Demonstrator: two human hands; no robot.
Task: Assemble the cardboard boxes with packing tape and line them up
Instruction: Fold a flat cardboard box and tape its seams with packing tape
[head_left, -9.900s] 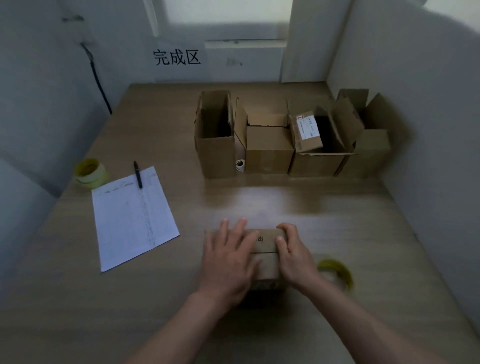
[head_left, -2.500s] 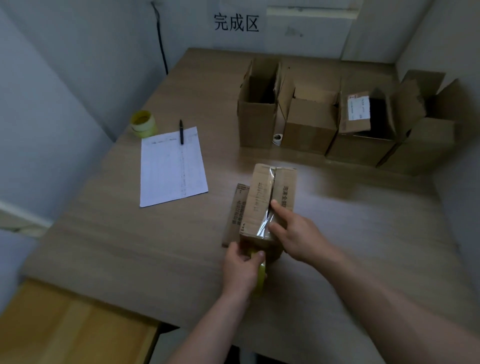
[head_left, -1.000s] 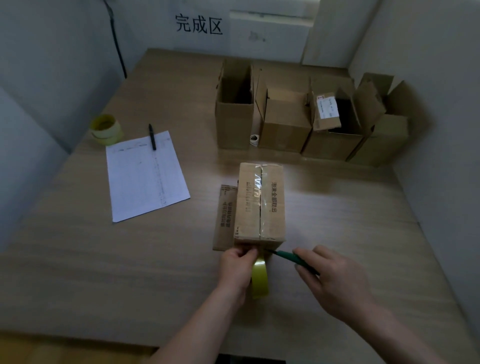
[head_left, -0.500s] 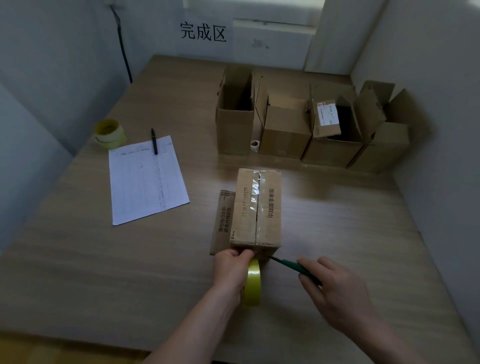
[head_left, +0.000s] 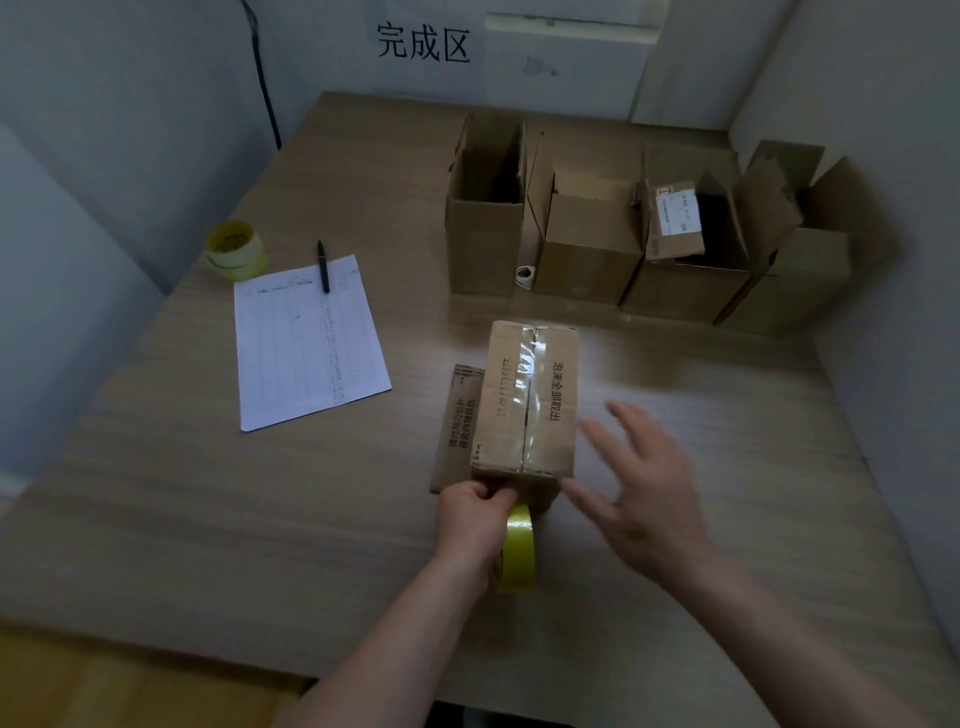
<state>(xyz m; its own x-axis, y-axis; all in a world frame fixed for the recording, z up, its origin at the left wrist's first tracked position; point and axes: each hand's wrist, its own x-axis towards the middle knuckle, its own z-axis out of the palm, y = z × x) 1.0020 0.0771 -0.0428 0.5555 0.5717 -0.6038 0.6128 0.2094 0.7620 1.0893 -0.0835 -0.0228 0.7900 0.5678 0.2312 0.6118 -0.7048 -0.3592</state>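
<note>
so the left hand (head_left: 470, 512) is curled up tight at the near end of the cardboard box (head_left: 527, 397), fingers and thumb pinching right where the tape comes off the box edge, and the yellow tape roll (head_left: 517, 548) sits upright on its edge against that same hand, just below the box in the frame. can't quite tell if it's the tape strip or the roll itself being pinched, but the hand is definitely closed around the tape there. the right hand (head_left: 641, 486) is spread open, fingers apart and a bit motion-blurred, hovering just right of the box's near corner and holding nothing; whether a fingertip actually touches the cardboard is hard to say. the box sits in the middle of the frame on the wooden table (head_left: 208, 519), long side running away from the camera, with a shiny clear tape strip (head_left: 525, 364) down its top seam and printed characters on either side. one flap (head_left: 460, 428) lies flat on the table sticking out from the box's left side. along the upper right of the frame there's a row of open boxes (head_left: 587, 249) standing side by side. over on the left, a paper sheet (head_left: 309, 340) with a pen (head_left: 323, 258) on its top edge, and another tape roll (head_left: 235, 250) beside it near the wall.
</note>
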